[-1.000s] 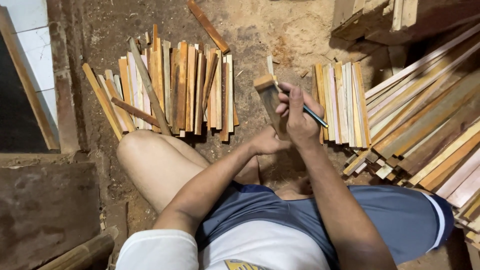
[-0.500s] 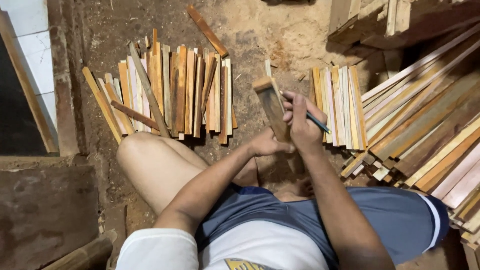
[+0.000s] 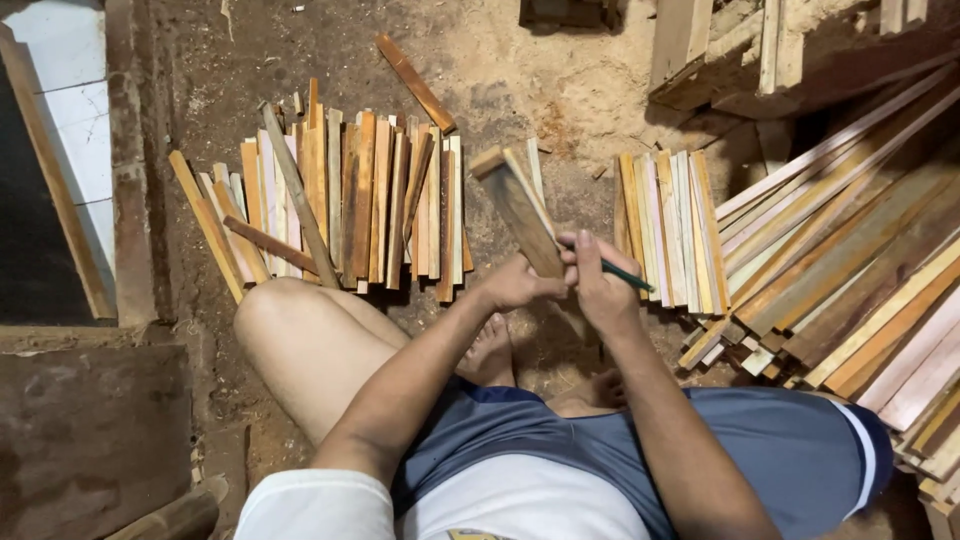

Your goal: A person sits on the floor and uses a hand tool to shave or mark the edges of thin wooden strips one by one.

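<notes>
While you sit on the dirt floor (image 3: 520,60), this is how the scene reads.
Wood strip: the short wood strip (image 3: 520,205) stands tilted before your knees, far end pointing away, above the gap between the two bundles.
Left grip: your left hand (image 3: 515,285) is closed around the strip's near end.
Right grip: your right hand (image 3: 600,285) pinches a green pencil (image 3: 625,273), fingers touching the strip beside your left.
Risk: the strip could twist in a one-handed hold, I judge, and send the pencil off line.
Surroundings: left bundle of slats (image 3: 340,205) near your knee; right bundle of slats (image 3: 665,225) just beside longer boards (image 3: 850,230).
</notes>
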